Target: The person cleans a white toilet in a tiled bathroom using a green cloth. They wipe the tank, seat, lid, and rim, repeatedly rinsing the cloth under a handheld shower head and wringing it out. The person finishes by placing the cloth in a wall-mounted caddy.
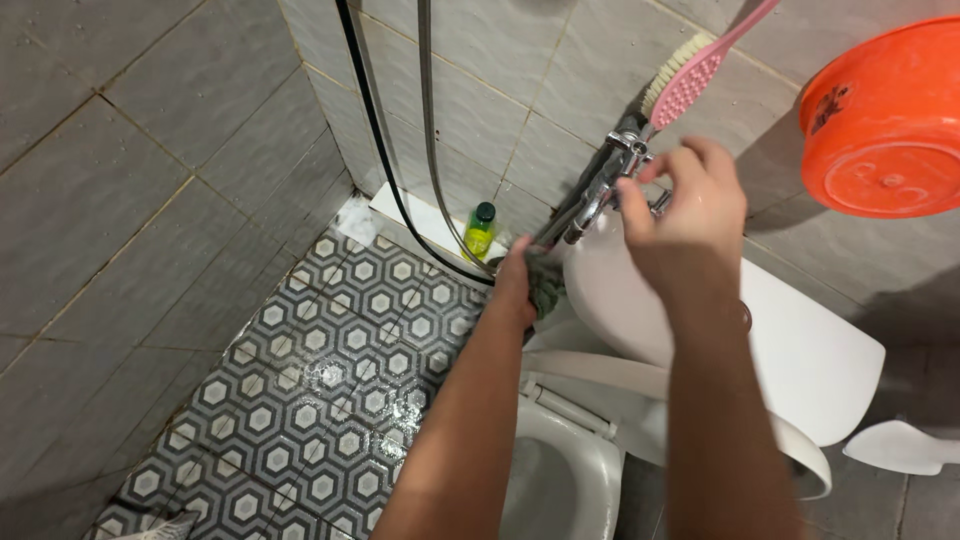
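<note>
I judged the wiping of the chrome tap (pixel 610 175) to be under way, not finished: the floor tiles (pixel 330 370) at lower left were wet, and the toilet (pixel 570 470) below the hands looked untouched by the cloth.

My left hand (pixel 515 285), at frame centre, was closed around one grey-green cloth (pixel 543 283), pressed to the lower end of the tap. My right hand (pixel 685 215), just right of centre, had its fingers curled around the tap's upper fitting, gripping it.

I counted one tap, one cloth, two hoses (pixel 405 150) running down the wall at upper centre, one small green-capped bottle (pixel 480 230) on the ledge, one pink brush (pixel 690 75) and one orange basin (pixel 885 125) at upper right.
</note>
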